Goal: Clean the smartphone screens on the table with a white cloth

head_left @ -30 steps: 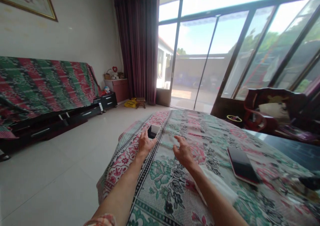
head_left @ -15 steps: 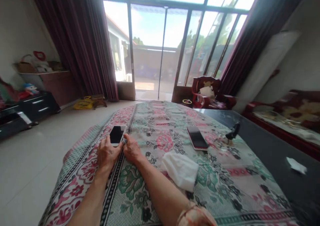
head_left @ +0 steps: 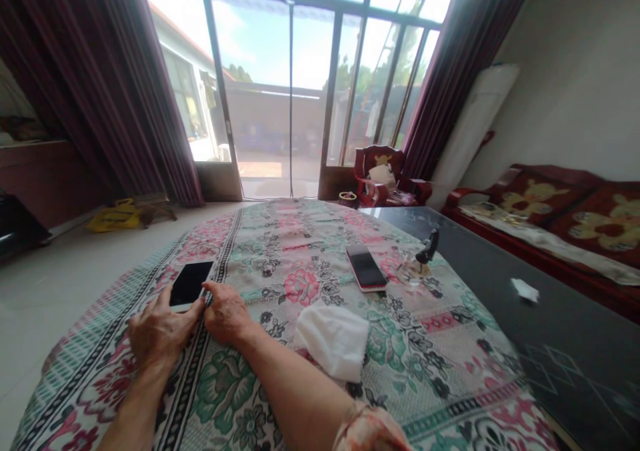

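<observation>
A white smartphone (head_left: 192, 286) with a dark screen lies on the patterned tablecloth (head_left: 320, 238) at the left. My left hand (head_left: 159, 328) grips its near end, with the thumb at the lower right corner and the fingers along the left side. My right hand (head_left: 227, 314) rests beside the phone's right edge, its index fingertip at that edge and the other fingers curled under. Whether those fingers hold anything is hidden. To the right of my right forearm is a crumpled white cloth (head_left: 333, 341). Beyond it lies a second smartphone (head_left: 367, 268), screen up and dark.
A black-handled object (head_left: 429, 248) with a clear base stands on the cloth at the right. Past it is a dark tabletop (head_left: 480, 264) with a white scrap (head_left: 525, 290). A red wooden sofa (head_left: 575, 211), an armchair (head_left: 383, 171) and a yellow bag (head_left: 117, 216) surround the table.
The view has turned right, so everything appears shifted left. Both hands remain at the white smartphone, and the other things on the table have kept their places.
</observation>
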Tool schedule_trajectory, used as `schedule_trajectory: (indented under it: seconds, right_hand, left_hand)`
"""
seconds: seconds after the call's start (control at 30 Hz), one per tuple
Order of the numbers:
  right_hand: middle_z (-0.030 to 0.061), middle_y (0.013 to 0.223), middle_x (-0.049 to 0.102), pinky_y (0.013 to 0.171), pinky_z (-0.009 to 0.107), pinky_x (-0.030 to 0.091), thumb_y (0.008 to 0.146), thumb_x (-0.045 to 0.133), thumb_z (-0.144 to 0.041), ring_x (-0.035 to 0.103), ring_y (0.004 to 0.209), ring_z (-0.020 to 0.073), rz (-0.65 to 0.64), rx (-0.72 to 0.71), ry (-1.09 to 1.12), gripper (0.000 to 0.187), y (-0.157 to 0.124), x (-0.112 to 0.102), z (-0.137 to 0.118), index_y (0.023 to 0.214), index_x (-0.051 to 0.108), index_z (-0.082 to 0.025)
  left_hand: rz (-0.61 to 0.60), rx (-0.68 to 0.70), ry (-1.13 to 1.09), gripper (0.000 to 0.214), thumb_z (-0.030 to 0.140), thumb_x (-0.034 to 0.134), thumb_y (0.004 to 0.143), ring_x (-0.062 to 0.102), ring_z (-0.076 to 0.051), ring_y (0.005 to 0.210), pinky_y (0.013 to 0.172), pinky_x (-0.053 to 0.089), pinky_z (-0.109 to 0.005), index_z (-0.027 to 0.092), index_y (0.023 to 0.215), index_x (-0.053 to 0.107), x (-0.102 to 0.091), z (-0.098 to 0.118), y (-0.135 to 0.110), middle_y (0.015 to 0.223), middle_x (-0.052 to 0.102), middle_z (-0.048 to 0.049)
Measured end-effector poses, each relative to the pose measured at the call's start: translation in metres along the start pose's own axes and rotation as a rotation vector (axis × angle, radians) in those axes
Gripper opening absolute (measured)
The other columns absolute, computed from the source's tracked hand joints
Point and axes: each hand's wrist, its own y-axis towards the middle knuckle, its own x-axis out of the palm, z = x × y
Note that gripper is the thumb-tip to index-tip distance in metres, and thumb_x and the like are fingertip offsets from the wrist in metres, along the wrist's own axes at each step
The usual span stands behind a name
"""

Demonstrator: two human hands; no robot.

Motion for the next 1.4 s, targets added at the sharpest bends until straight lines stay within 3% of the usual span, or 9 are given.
schedule_trajectory:
  seconds: [0.13,0.3,0.5,0.6,0.67,0.77,1.07,1.27,1.4]
  right_hand:
    - [0.0118,0.127,0.061,0.105,0.034,0.040,0.077,0.049,-0.009,0.054,0.120,0.0213,0.018,0.028,0.044,0.055,0.002,-0.001,0.000,0.132,0.049,-0.013]
    - [0.0095,0.128,0.061,0.106,0.032,0.039,0.074,0.050,-0.007,0.055,0.120,0.0197,0.066,0.058,0.127,0.057,0.005,0.004,0.005,0.131,0.051,-0.015]
    - [0.0029,0.108,0.069,0.097,0.033,0.046,0.069,0.045,-0.005,0.063,0.101,0.0164,0.166,0.240,0.404,0.052,0.007,0.000,0.004,0.117,0.057,-0.020]
    - [0.0014,0.089,0.070,0.087,0.031,0.051,0.068,0.044,-0.010,0.064,0.087,0.0156,0.222,0.412,0.628,0.039,0.009,-0.017,-0.001,0.102,0.061,-0.019]
    - [0.0002,0.081,0.068,0.072,0.027,0.053,0.065,0.046,-0.013,0.064,0.079,0.0152,0.215,0.658,0.791,0.035,0.007,-0.035,-0.004,0.097,0.060,-0.020]
    - [-0.0008,0.070,0.063,0.056,0.023,0.049,0.061,0.049,-0.016,0.061,0.063,0.0134,0.136,0.735,0.834,0.034,-0.002,-0.067,-0.006,0.094,0.056,-0.019]
    - [0.0015,0.076,0.062,0.057,0.024,0.050,0.060,0.057,-0.021,0.063,0.066,0.0142,0.037,0.740,0.711,0.037,-0.044,-0.147,0.007,0.097,0.054,-0.020]
    - [0.0022,0.075,0.062,0.064,0.030,0.054,0.060,0.058,-0.027,0.065,0.072,0.0176,0.053,0.691,0.638,0.032,-0.062,-0.168,0.023,0.091,0.055,-0.022]
    - [0.0061,0.089,0.068,0.082,0.035,0.053,0.062,0.055,-0.023,0.065,0.085,0.0195,0.085,0.500,0.408,0.035,-0.078,-0.173,0.035,0.095,0.062,-0.018]
  left_hand:
    - [0.060,0.078,0.011,0.076,0.063,0.039,0.076,0.062,-0.034,0.098,0.088,0.043,-0.045,0.012,0.130,0.050,0.005,-0.004,0.002,0.113,0.067,-0.0166]
    - [0.094,0.038,-0.029,0.067,0.066,0.031,0.078,0.059,-0.031,0.104,0.087,0.041,-0.046,0.026,0.131,0.045,0.010,-0.002,0.002,0.119,0.067,-0.0023]
    - [0.075,0.090,-0.076,0.065,0.052,0.051,0.076,0.058,-0.033,0.103,0.092,0.038,-0.043,0.011,0.126,0.054,-0.014,0.014,0.000,0.113,0.066,-0.0163]
    - [0.067,0.103,-0.093,0.062,0.047,0.057,0.075,0.056,-0.033,0.104,0.095,0.037,-0.043,0.012,0.126,0.055,-0.028,0.029,-0.006,0.112,0.064,-0.0159]
    - [0.040,0.092,-0.120,0.061,0.045,0.060,0.074,0.056,-0.032,0.102,0.094,0.038,-0.042,0.013,0.126,0.056,-0.033,0.042,-0.014,0.109,0.065,-0.0148]
    - [-0.044,0.061,-0.195,0.058,0.043,0.064,0.073,0.057,-0.030,0.100,0.093,0.040,-0.039,0.015,0.124,0.058,-0.035,0.066,-0.027,0.106,0.065,-0.0128]
    - [-0.292,0.074,-0.424,0.057,0.050,0.066,0.075,0.060,-0.027,0.100,0.092,0.041,-0.037,0.017,0.121,0.060,-0.034,0.127,-0.058,0.103,0.068,-0.0123]
    - [-0.336,0.082,-0.409,0.063,0.055,0.064,0.075,0.059,-0.029,0.101,0.089,0.043,-0.037,0.017,0.124,0.060,-0.033,0.153,-0.071,0.105,0.068,-0.0142]
    - [-0.320,0.151,-0.345,0.069,0.060,0.062,0.075,0.057,-0.031,0.104,0.092,0.042,-0.038,0.015,0.127,0.058,-0.026,0.162,-0.077,0.108,0.065,-0.0157]
